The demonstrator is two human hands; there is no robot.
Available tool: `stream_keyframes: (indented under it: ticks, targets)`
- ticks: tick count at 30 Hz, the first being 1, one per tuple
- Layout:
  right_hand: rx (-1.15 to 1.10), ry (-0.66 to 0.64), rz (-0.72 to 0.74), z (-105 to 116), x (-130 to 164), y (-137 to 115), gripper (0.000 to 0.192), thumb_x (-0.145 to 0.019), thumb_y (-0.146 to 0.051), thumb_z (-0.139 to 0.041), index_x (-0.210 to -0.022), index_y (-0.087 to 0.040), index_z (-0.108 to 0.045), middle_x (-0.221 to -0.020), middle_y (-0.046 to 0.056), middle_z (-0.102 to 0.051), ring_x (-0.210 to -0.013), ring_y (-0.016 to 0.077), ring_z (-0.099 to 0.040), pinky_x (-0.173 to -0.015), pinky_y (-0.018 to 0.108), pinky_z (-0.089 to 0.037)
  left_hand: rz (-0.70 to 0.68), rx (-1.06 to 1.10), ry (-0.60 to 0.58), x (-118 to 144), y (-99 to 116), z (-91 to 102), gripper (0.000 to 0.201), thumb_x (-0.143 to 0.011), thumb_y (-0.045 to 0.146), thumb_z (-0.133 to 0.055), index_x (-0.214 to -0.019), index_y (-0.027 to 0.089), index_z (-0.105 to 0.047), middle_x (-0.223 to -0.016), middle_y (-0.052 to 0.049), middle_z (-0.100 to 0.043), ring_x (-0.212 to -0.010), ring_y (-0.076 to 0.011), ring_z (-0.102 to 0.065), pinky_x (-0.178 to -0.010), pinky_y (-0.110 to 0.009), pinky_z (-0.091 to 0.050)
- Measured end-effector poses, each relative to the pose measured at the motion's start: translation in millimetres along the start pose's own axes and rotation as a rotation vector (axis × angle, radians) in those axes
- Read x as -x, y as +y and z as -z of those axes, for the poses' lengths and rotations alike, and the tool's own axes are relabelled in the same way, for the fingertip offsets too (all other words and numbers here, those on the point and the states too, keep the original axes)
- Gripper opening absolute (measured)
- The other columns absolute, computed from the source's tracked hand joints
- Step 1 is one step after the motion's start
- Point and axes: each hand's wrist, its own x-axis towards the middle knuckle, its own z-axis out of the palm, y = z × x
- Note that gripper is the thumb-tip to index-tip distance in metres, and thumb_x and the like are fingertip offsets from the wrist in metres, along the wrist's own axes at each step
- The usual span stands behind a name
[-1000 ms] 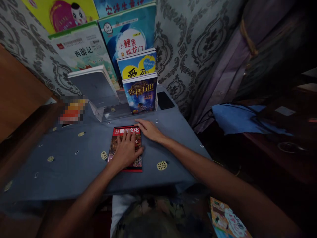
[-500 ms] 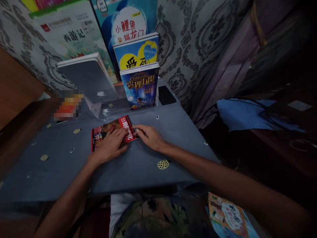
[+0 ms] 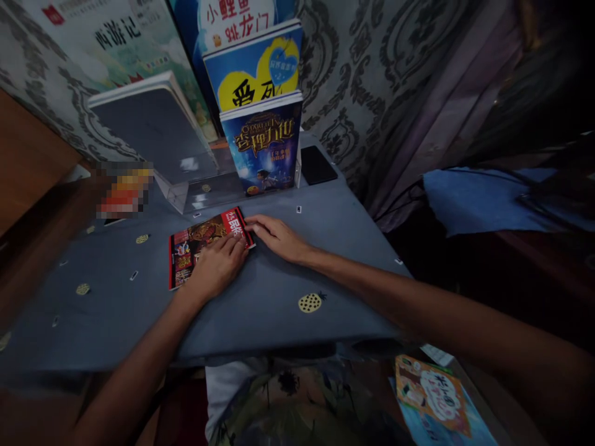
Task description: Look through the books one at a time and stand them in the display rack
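My left hand (image 3: 214, 266) lies palm down, fingers spread and flat, forearm running back toward my lower left. My right hand (image 3: 277, 235) lies just beside it, also palm down, fingers stretched toward the left hand's fingertips, nearly touching them. My right arm reaches in long from the lower right, elbow out of view.

wall: grey damask wallpaper (image 3: 372, 74) | table: blue-grey cloth (image 3: 260, 310) | light: dim

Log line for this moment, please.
left hand: flat on red book | right hand: at its top edge | book: lying on grey tablecloth, before clear stand
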Motion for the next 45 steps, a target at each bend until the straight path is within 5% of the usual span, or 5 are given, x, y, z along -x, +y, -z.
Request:
stream_keyframes:
  ticks: [8, 13, 37, 41, 45]
  targets:
    - [0.314, -0.138, 0.052, 2.6, -61.0, 24.9, 0.037, -0.105, -0.023, -0.036, -0.133, -0.015, -0.059, -0.135, 0.011, -0.066, -0.125, 0.0227, -0.058, -0.109, 0.042, -0.042, -0.083, -0.080, 0.115, -1.6, -1.4, 0.9, 0.036, -0.106, 0.029, -0.036, -0.114, 0.013, -0.068, -0.113, -0.017, -0.074, -0.104, -0.0253, -0.071, -0.088, -0.039, -0.060]
    - [0.335, -0.138, 0.088, 4.3, -66.9, 28.2, 0.037, -0.104, -0.022, -0.036, -0.131, -0.017, -0.061, -0.132, 0.010, -0.067, -0.123, 0.0221, -0.058, -0.108, 0.041, -0.042, -0.105, -0.118, 0.170, -0.8, -3.4, 0.2, 0.030, -0.104, 0.026, -0.041, -0.114, 0.015, -0.067, -0.110, -0.013, -0.076, -0.102, -0.0236, -0.072, -0.085, -0.036, -0.060]
    - [0.279, -0.134, 0.336, 22.0, 34.1, -14.9, 0.026, -0.099, -0.021, -0.049, -0.111, -0.018, -0.072, -0.099, 0.009, -0.073, -0.094, 0.0215, -0.066, -0.088, 0.038, -0.050, -0.083, -0.021, 0.154, 5.7, 4.9, -1.2, 0.035, -0.103, 0.036, -0.045, -0.114, 0.012, -0.068, -0.120, -0.015, -0.072, -0.111, -0.0254, -0.069, -0.093, -0.039, -0.058]
    - [0.385, -0.099, 0.423, 18.4, 34.6, -15.4, 0.022, -0.099, -0.021, -0.053, -0.110, -0.017, -0.072, -0.094, 0.009, -0.073, -0.090, 0.0212, -0.066, -0.083, 0.036, -0.050, -0.060, 0.082, 0.032, 9.7, -20.6, 7.4, 0.036, -0.104, 0.036, -0.042, -0.125, 0.017, -0.065, -0.128, -0.009, -0.070, -0.118, -0.0220, -0.066, -0.104, -0.037, -0.052]
    - [0.559, -0.077, 0.509, 15.3, 34.9, -20.2, 0.023, -0.100, -0.020, -0.050, -0.109, -0.017, -0.072, -0.094, 0.009, -0.075, -0.087, 0.0212, -0.066, -0.080, 0.036, -0.050, 0.226, 0.055, -0.043, 29.4, -76.2, 15.1, 0.038, -0.103, 0.032, -0.039, -0.130, 0.020, -0.063, -0.134, -0.010, -0.066, -0.120, -0.0247, -0.064, -0.103, -0.040, -0.051]
